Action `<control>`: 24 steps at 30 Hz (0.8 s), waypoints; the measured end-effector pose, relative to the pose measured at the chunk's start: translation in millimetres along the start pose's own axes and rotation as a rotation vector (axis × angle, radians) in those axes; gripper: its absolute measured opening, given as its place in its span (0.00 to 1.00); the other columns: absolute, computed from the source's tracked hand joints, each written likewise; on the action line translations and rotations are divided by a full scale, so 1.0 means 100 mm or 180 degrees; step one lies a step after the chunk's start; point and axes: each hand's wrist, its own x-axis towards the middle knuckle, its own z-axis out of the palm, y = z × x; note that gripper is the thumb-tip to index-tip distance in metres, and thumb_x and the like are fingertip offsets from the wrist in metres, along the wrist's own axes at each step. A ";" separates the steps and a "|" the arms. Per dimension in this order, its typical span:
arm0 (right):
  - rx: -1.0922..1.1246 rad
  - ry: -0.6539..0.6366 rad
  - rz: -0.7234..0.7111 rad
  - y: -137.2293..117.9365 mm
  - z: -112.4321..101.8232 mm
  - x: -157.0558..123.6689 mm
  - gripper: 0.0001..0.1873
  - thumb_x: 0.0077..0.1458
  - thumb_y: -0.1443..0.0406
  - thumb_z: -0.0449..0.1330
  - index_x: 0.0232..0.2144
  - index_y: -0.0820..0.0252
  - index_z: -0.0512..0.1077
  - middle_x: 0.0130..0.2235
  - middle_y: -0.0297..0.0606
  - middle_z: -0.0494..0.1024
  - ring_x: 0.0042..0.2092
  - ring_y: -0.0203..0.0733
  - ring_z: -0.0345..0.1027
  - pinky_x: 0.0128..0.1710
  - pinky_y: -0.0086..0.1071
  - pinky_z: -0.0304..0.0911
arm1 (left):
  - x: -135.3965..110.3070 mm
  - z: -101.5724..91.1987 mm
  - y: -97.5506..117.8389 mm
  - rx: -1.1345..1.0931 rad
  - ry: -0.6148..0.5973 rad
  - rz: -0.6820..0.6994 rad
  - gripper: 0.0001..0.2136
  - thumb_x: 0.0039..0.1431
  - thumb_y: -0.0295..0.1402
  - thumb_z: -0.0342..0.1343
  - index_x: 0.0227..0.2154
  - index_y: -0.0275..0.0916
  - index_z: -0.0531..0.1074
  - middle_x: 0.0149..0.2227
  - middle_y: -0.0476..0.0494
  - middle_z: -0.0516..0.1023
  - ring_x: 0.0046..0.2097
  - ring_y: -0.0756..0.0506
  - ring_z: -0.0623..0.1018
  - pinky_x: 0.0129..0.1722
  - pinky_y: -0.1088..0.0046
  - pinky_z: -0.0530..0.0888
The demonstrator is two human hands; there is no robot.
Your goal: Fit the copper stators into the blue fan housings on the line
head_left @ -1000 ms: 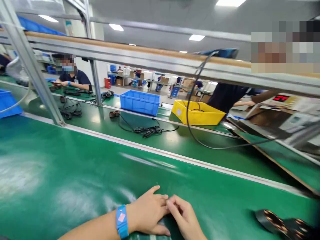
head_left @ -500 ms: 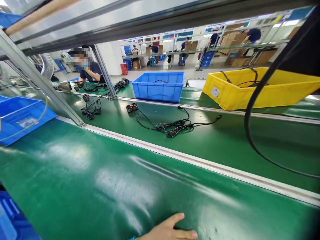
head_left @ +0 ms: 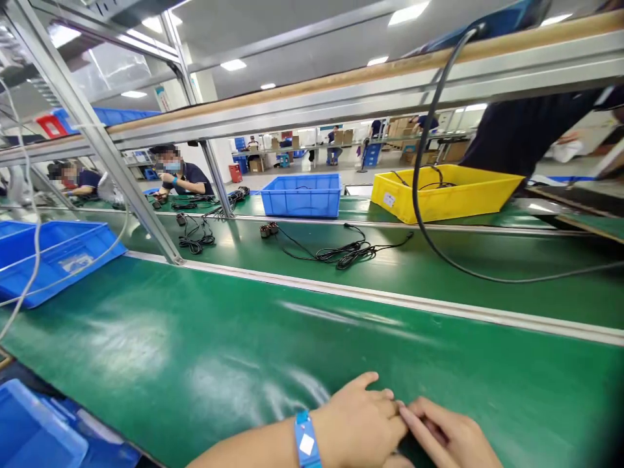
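Note:
My left hand (head_left: 358,422), with a blue band (head_left: 305,437) on its wrist, is palm down low over the green work surface (head_left: 234,338). Its little finger sticks out apart; the other fingers bend down and are partly covered. My right hand (head_left: 451,432) meets those fingers from the right, its thumb and forefinger drawn together against them. Whether anything small is between the fingertips cannot be made out. Beyond a pale rail (head_left: 370,294), black cables (head_left: 348,252) lie in a loose bundle.
A blue bin (head_left: 301,197) and a yellow bin (head_left: 446,195) holding cables stand at the back. Another blue bin (head_left: 63,260) sits left, beside a metal post (head_left: 131,175). A black cable (head_left: 424,214) hangs at right. Co-workers sit farther off, one person (head_left: 188,179) at the left.
The head view has tilted up, showing more shelf and ceiling. My left hand has come farther into view, its fingers less spread. My right hand has appeared and touches it.

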 end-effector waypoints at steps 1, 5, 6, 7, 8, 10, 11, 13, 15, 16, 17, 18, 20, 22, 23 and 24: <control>-0.0111 0.0090 0.0086 0.01 0.01 0.02 0.18 0.69 0.56 0.53 0.30 0.55 0.74 0.22 0.29 0.71 0.22 0.33 0.64 0.24 0.23 0.62 | -0.01 -0.04 0.04 0.0086 -0.0005 -0.0003 0.32 0.68 0.55 0.47 0.57 0.27 0.68 0.56 0.36 0.78 0.59 0.39 0.75 0.66 0.54 0.63; -0.0573 0.0234 0.0516 -0.01 0.04 0.10 0.19 0.70 0.54 0.50 0.36 0.56 0.75 0.20 0.27 0.67 0.22 0.35 0.63 0.24 0.26 0.60 | -0.18 -0.05 0.07 0.0431 0.0167 0.0191 0.43 0.66 0.62 0.37 0.63 0.23 0.61 0.64 0.28 0.69 0.64 0.36 0.70 0.68 0.57 0.59; -0.0695 0.0237 0.0587 -0.02 0.05 0.13 0.19 0.70 0.55 0.50 0.37 0.56 0.75 0.20 0.27 0.67 0.22 0.35 0.63 0.25 0.27 0.60 | -0.23 -0.01 0.04 0.0486 0.0220 0.0276 0.43 0.66 0.63 0.36 0.64 0.24 0.61 0.64 0.28 0.69 0.65 0.36 0.69 0.68 0.57 0.58; -0.0816 0.0226 0.0641 -0.02 0.06 0.18 0.18 0.70 0.55 0.50 0.38 0.57 0.75 0.21 0.28 0.68 0.23 0.36 0.64 0.26 0.28 0.60 | -0.28 0.04 0.01 0.0523 0.0268 0.0359 0.43 0.65 0.63 0.35 0.64 0.26 0.61 0.64 0.28 0.69 0.65 0.35 0.69 0.68 0.57 0.57; -0.0943 0.0223 0.0665 -0.02 0.08 0.24 0.17 0.70 0.57 0.50 0.39 0.57 0.75 0.23 0.28 0.70 0.24 0.36 0.65 0.27 0.28 0.61 | -0.32 0.11 -0.03 0.0547 0.0317 0.0437 0.43 0.65 0.63 0.35 0.65 0.27 0.60 0.64 0.27 0.68 0.65 0.35 0.69 0.68 0.56 0.56; -0.1313 0.0277 0.0614 0.01 0.12 0.40 0.14 0.70 0.60 0.50 0.41 0.57 0.74 0.28 0.31 0.75 0.27 0.36 0.69 0.30 0.28 0.63 | -0.35 0.26 -0.09 0.0581 0.0414 0.0546 0.43 0.65 0.63 0.35 0.66 0.28 0.59 0.64 0.26 0.68 0.65 0.35 0.69 0.68 0.56 0.57; -0.1522 0.0319 0.0566 0.05 0.15 0.52 0.13 0.70 0.61 0.50 0.43 0.58 0.74 0.31 0.33 0.77 0.30 0.37 0.71 0.32 0.29 0.64 | -0.35 0.35 -0.12 0.0603 0.0474 0.0589 0.43 0.65 0.63 0.36 0.65 0.28 0.60 0.63 0.26 0.68 0.65 0.34 0.69 0.67 0.56 0.58; -0.1898 0.0378 0.0494 0.16 0.21 0.81 0.13 0.70 0.64 0.51 0.46 0.60 0.74 0.37 0.37 0.80 0.37 0.39 0.73 0.39 0.30 0.66 | -0.32 0.52 -0.15 0.0693 0.0652 0.0642 0.42 0.65 0.62 0.38 0.64 0.27 0.62 0.61 0.25 0.71 0.64 0.34 0.71 0.65 0.56 0.61; -0.2174 0.0347 0.0457 0.30 0.24 1.18 0.14 0.69 0.66 0.50 0.49 0.61 0.74 0.41 0.42 0.80 0.43 0.44 0.73 0.45 0.34 0.66 | -0.28 0.67 -0.16 0.0830 0.0944 0.0694 0.36 0.66 0.57 0.43 0.62 0.29 0.65 0.59 0.27 0.74 0.62 0.35 0.73 0.63 0.55 0.64; -0.2281 0.0282 0.0430 0.37 0.22 1.40 0.15 0.68 0.68 0.50 0.51 0.61 0.74 0.43 0.43 0.80 0.46 0.46 0.72 0.47 0.36 0.65 | -0.26 0.74 -0.17 0.0899 0.1123 0.0720 0.32 0.67 0.53 0.45 0.61 0.30 0.67 0.58 0.29 0.75 0.60 0.35 0.74 0.62 0.55 0.65; -0.2397 0.0189 0.0374 0.44 0.18 1.62 0.16 0.68 0.70 0.50 0.53 0.60 0.73 0.46 0.45 0.79 0.49 0.47 0.71 0.49 0.37 0.63 | -0.24 0.80 -0.18 0.0958 0.1297 0.0735 0.28 0.68 0.49 0.46 0.60 0.31 0.68 0.57 0.31 0.76 0.59 0.36 0.76 0.61 0.56 0.67; -0.2516 0.0094 0.0322 0.51 0.11 1.85 0.19 0.67 0.71 0.50 0.55 0.59 0.72 0.49 0.45 0.78 0.51 0.48 0.69 0.51 0.39 0.62 | -0.22 0.86 -0.18 0.0999 0.1452 0.0743 0.25 0.68 0.46 0.47 0.58 0.33 0.70 0.56 0.33 0.78 0.57 0.37 0.77 0.59 0.57 0.69; -0.2751 -0.0056 0.0270 0.63 -0.07 2.31 0.25 0.66 0.74 0.48 0.61 0.58 0.68 0.56 0.47 0.75 0.56 0.50 0.65 0.55 0.42 0.59 | -0.16 0.98 -0.18 0.1037 0.1685 0.0773 0.20 0.68 0.43 0.50 0.54 0.34 0.72 0.51 0.36 0.81 0.52 0.38 0.80 0.55 0.59 0.72; -0.2975 -0.0142 0.0312 0.74 -0.27 2.75 0.27 0.67 0.75 0.46 0.66 0.60 0.63 0.60 0.50 0.71 0.61 0.53 0.61 0.58 0.46 0.57 | -0.09 1.10 -0.15 0.1061 0.1778 0.0812 0.17 0.65 0.42 0.56 0.50 0.36 0.74 0.46 0.38 0.83 0.48 0.38 0.82 0.51 0.59 0.74; -0.3073 -0.0191 0.0343 0.80 -0.35 2.94 0.28 0.67 0.75 0.45 0.67 0.61 0.61 0.61 0.52 0.70 0.63 0.55 0.58 0.60 0.48 0.56 | -0.05 1.16 -0.13 0.1079 0.1791 0.0838 0.15 0.63 0.41 0.59 0.47 0.37 0.75 0.43 0.39 0.84 0.46 0.38 0.82 0.49 0.59 0.75; -0.3155 -0.0263 0.0367 0.87 -0.41 3.11 0.27 0.68 0.74 0.46 0.67 0.61 0.60 0.63 0.52 0.68 0.65 0.56 0.56 0.61 0.50 0.55 | -0.01 1.20 -0.12 0.1100 0.1775 0.0867 0.13 0.61 0.40 0.62 0.44 0.38 0.76 0.40 0.41 0.84 0.43 0.39 0.83 0.48 0.60 0.76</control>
